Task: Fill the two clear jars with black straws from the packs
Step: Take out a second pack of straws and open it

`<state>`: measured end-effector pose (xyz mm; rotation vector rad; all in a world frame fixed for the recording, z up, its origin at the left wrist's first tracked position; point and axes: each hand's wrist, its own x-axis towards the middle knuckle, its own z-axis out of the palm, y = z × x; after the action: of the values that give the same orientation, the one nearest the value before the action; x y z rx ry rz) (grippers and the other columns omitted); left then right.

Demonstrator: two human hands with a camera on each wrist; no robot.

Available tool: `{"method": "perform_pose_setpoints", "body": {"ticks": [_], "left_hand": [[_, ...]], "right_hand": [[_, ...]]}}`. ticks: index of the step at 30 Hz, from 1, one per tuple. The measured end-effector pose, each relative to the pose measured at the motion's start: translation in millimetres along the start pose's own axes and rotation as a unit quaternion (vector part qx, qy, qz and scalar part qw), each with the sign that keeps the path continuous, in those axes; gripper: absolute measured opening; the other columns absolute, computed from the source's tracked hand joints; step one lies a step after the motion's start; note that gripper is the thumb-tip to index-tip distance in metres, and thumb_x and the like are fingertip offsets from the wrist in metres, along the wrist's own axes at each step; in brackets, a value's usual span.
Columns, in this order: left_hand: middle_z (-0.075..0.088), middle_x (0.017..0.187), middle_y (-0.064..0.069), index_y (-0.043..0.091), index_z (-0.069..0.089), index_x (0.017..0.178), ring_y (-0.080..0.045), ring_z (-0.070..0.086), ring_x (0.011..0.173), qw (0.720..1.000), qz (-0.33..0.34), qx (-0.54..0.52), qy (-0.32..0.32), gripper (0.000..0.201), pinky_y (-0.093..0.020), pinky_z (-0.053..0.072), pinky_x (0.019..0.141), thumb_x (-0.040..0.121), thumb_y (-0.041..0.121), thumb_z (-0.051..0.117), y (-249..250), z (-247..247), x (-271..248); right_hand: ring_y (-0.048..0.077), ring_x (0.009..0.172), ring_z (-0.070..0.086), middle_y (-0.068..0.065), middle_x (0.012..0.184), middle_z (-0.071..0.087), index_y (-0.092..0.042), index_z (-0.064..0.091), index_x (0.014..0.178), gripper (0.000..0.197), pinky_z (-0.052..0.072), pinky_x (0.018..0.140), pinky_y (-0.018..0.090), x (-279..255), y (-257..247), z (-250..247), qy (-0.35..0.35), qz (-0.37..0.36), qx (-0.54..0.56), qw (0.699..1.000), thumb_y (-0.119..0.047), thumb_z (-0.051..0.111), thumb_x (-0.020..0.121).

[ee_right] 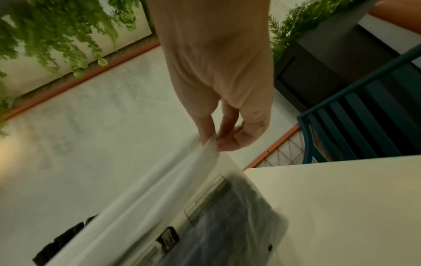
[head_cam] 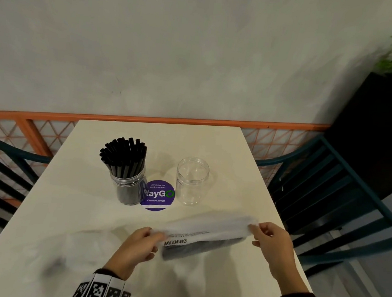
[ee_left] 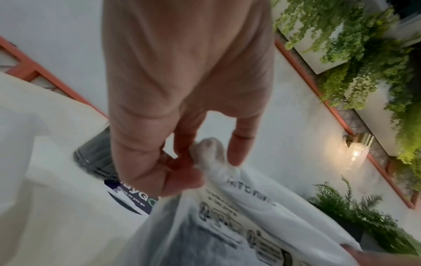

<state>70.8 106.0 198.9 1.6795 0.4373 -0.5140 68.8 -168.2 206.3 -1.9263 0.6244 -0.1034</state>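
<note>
On the white worktop (head_cam: pixel 64 207), left of the round purple sticker (head_cam: pixel 159 198) and touching its edge, stands a clear jar (head_cam: pixel 129 187) packed with upright black straws (head_cam: pixel 124 158). Right of the sticker, just beside it, a second clear jar (head_cam: pixel 191 181) stands upright with nothing inside. On the near side of the sticker, the left hand (head_cam: pixel 136 245) pinches the left end of a cloudy plastic pack (head_cam: pixel 205 238) between thumb and curled fingers (ee_left: pixel 182 158). The pack, printed with a warning label and dark with straws inside, stretches rightward, blurred, so whether it touches the worktop is unclear. The right hand (head_cam: pixel 274 247) pinches its right end with closed fingers (ee_right: pixel 207 133).
</note>
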Motion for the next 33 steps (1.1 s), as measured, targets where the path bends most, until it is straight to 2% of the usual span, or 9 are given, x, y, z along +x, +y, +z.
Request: {"method": "perform_pose_setpoints", "body": {"ticks": [5,10,14,16,18,21,27,30,33], "left_hand": [[0.06,0.083,-0.012,0.007,0.051,0.099,-0.02,0.056,0.068,0.991,0.026,-0.03,0.125,0.016,-0.027,0.047,0.061,0.085,0.012,0.057,-4,-7,8],[0.063,0.076,-0.015,0.003,0.066,0.079,-0.02,0.052,0.066,0.994,0.047,-0.005,0.102,0.009,-0.029,0.046,0.063,0.082,0.006,0.058,-9,-8,8],[0.067,0.082,-0.021,0.009,0.066,0.087,-0.022,0.058,0.074,0.99,0.089,0.0,0.106,0.006,-0.036,0.047,0.074,0.081,0.009,0.065,-10,-8,6],[0.068,0.084,-0.013,0.012,0.062,0.093,-0.021,0.061,0.077,0.989,0.082,-0.03,0.118,0.018,-0.033,0.048,0.073,0.078,0.007,0.069,-12,-10,8],[0.068,0.078,-0.005,0.012,0.067,0.085,-0.017,0.06,0.071,0.989,0.087,-0.032,0.116,0.006,-0.026,0.045,0.064,0.079,0.008,0.067,-11,-8,9],[0.051,0.056,0.001,0.008,0.07,0.077,-0.011,0.041,0.051,0.992,0.039,-0.089,0.086,0.012,-0.02,0.031,0.047,0.084,0.01,0.061,-16,-7,12],[0.038,0.041,0.004,0.009,0.052,0.066,-0.003,0.03,0.03,0.937,-0.112,-0.33,-0.02,0.023,-0.014,0.025,0.03,0.089,0.011,0.051,-15,-16,12],[0.034,0.045,0.003,0.005,0.058,0.076,-0.006,0.025,0.031,0.915,-0.12,-0.379,-0.069,0.014,-0.017,0.026,0.033,0.085,0.007,0.047,-14,-14,7],[0.036,0.042,0.002,0.006,0.06,0.076,-0.007,0.025,0.031,0.93,-0.105,-0.345,-0.068,0.013,-0.019,0.025,0.034,0.076,0.006,0.046,-8,-8,3]], "right_hand": [[0.019,0.064,0.061,0.009,0.069,0.063,-0.005,0.065,0.072,0.016,0.055,0.069,0.039,0,8,1,-0.111,0.037,-0.029,0.993,-0.017,0.068,0.082],[0.019,0.065,0.061,0.006,0.083,0.062,-0.009,0.057,0.087,0.013,0.054,0.063,0.028,-3,9,6,-0.112,0.033,-0.059,0.991,-0.014,0.068,0.081],[0.019,0.06,0.062,0.011,0.078,0.066,-0.013,0.053,0.101,0.025,0.051,0.057,0.024,-1,-3,7,-0.103,0.049,-0.053,0.992,-0.022,0.067,0.082],[0.018,0.058,0.06,0.008,0.074,0.066,-0.011,0.06,0.095,0.017,0.05,0.057,0.025,0,-8,7,-0.106,0.034,-0.074,0.991,-0.023,0.066,0.084],[0.017,0.054,0.054,0.004,0.065,0.06,-0.005,0.065,0.084,0.017,0.046,0.054,0.024,0,-9,8,-0.111,0.013,-0.097,0.989,-0.022,0.062,0.087],[0.013,0.044,0.03,0.001,0.05,0.037,0.001,0.053,0.063,0.031,0.028,0.044,0.022,-3,-5,14,-0.154,0.04,-0.021,0.987,-0.013,0.056,0.09],[0.003,0.029,0.027,-0.004,0.041,0.036,-0.005,0.053,0.075,0.02,0.019,0.025,0.013,0,-8,5,-0.258,0.255,0.323,0.874,-0.005,0.045,0.094],[0.005,0.03,0.03,-0.003,0.045,0.036,-0.006,0.055,0.07,0.014,0.02,0.026,0.014,1,-8,-1,-0.262,0.322,0.428,0.803,0.002,0.064,0.076],[0.008,0.033,0.028,-0.002,0.05,0.032,-0.009,0.05,0.066,0.016,0.019,0.028,0.018,0,-5,-4,-0.266,0.333,0.433,0.794,-0.003,0.065,0.067]]}}
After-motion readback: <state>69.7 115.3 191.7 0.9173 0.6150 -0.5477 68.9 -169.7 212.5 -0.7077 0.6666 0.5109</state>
